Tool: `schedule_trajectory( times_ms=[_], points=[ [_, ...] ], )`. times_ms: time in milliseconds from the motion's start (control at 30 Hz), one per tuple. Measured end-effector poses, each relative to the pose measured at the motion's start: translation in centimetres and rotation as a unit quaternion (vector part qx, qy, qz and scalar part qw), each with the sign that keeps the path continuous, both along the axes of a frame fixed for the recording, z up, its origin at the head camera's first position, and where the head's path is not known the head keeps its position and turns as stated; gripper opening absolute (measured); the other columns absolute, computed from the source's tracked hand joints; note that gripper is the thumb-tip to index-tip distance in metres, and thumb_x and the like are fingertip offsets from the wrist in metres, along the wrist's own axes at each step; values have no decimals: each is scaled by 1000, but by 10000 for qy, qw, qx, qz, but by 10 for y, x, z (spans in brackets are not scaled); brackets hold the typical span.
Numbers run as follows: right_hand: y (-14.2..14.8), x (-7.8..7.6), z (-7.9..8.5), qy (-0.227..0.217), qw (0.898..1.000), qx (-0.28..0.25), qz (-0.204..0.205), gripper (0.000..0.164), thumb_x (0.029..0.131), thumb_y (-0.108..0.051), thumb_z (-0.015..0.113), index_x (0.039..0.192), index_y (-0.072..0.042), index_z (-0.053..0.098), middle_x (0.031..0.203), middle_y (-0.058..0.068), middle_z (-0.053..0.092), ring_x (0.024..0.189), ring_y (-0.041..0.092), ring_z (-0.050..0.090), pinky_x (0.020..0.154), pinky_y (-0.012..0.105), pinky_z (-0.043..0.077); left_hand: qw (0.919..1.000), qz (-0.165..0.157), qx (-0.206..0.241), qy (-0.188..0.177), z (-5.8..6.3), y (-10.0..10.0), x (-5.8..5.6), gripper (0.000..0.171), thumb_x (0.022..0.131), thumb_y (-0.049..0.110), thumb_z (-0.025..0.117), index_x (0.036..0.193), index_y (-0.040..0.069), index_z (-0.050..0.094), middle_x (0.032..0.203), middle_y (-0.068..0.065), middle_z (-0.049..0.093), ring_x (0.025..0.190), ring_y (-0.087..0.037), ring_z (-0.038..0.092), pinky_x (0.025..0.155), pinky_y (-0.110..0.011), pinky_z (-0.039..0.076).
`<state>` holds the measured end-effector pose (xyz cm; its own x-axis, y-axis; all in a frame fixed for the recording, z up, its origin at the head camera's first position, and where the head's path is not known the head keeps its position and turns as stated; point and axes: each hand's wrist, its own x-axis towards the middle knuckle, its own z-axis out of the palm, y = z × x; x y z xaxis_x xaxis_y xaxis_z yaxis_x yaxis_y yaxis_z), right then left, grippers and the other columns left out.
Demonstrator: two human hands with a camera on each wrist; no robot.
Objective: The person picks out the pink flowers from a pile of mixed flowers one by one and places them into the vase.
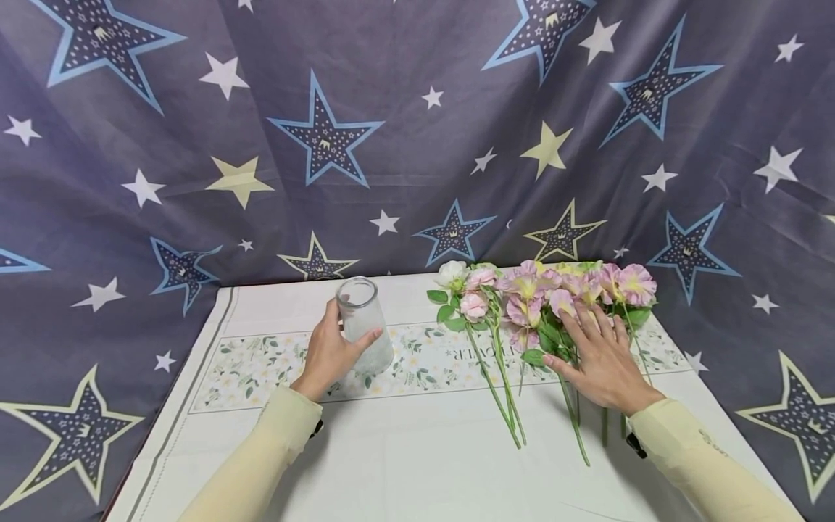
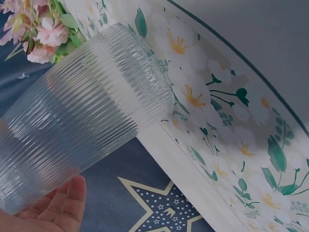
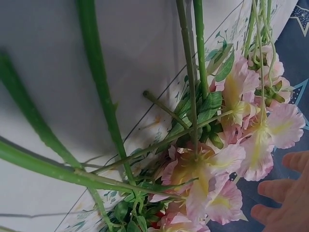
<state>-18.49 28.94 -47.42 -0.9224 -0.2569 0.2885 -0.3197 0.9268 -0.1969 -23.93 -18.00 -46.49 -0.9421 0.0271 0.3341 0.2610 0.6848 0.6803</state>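
My left hand (image 1: pixel 331 354) grips a clear ribbed glass vase (image 1: pixel 369 326) around its side, thumb in front and fingers behind. The vase stands upright on the printed band of the tablecloth; vertical ribs (image 2: pixel 91 101) show along its wall in the left wrist view. My right hand (image 1: pixel 603 366) is spread over a pile of artificial pink-purple flowers (image 1: pixel 525 283), fingers straight and just above the petals. In the right wrist view its fingertips (image 3: pixel 275 191) lie beside the pink petals (image 3: pixel 224 198). Green stems (image 1: pixel 574 424) run from the pile toward the near side.
Pale pink and white roses (image 1: pixel 474 305) with long stems lie left of the pile, between it and the vase. A white tablecloth (image 1: pixel 424 464) with a floral band (image 1: pixel 261 370) covers the table. A dark star-patterned curtain (image 1: pixel 404 145) hangs behind and at both sides.
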Motion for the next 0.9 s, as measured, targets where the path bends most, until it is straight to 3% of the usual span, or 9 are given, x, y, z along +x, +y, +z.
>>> schedule_trajectory(
  times_ms=[467, 767, 900],
  points=[
    [-4, 0, 2, -186, 9998, 70, -53, 91, 98, -64, 54, 165, -13, 19, 164, 29, 22, 154, 48, 6, 120, 63, -11, 9998, 108, 55, -138, -1, -3, 6, 101, 78, 51, 87, 155, 12, 33, 140, -19, 56, 128, -38, 55, 97, -57, 49],
    [-7, -2, 2, -230, 9997, 91, -34, 92, 98, -66, 53, 165, -14, 18, 165, 27, 21, 153, 49, 8, 119, 65, -9, 9997, 202, 51, 90, -3, -9, 15, 100, 77, 50, 89, 153, 10, 36, 145, -16, 53, 133, -36, 51, 102, -58, 45],
    [-7, -2, 1, -148, 9998, 99, -13, 91, 97, -65, 54, 165, -15, 19, 165, 27, 22, 153, 48, 10, 119, 69, -3, 9995, 279, 4, 168, -5, -13, 19, 100, 77, 49, 89, 153, 9, 37, 146, -15, 53, 132, -36, 51, 101, -57, 45]
  ],
)
